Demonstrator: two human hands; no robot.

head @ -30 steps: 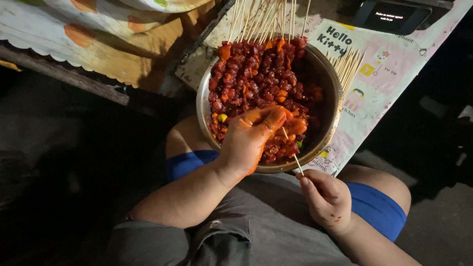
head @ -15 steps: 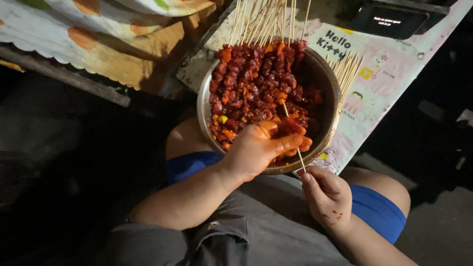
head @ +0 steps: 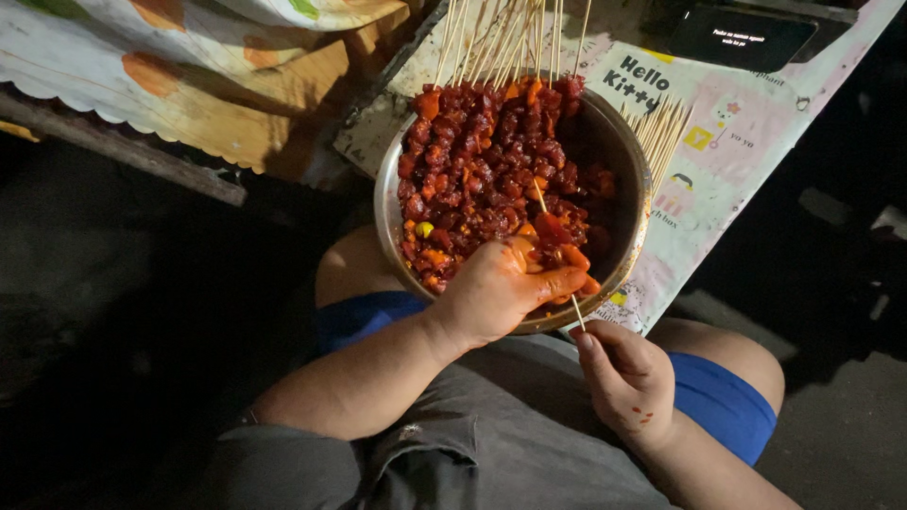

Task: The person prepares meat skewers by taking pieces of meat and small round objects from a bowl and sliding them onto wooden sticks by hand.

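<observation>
The left hand (head: 501, 288), sauce-stained at the centre of the frame, now has its fingers closed on a red meat piece (head: 551, 229) pushed onto the skewer (head: 557, 255), where a second ago it was groping in the heap. The right hand (head: 628, 378) stays pinched on the stick's lower end at lower right. So a piece is going on (the steel bowl (head: 392, 203) sits above, on the patterned worktop (head: 746, 132)).

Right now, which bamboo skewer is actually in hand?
The single skewer slanting across the bowl, pinched at its lower end by the right hand. The others lie loose at the bowl's far rim.
</observation>
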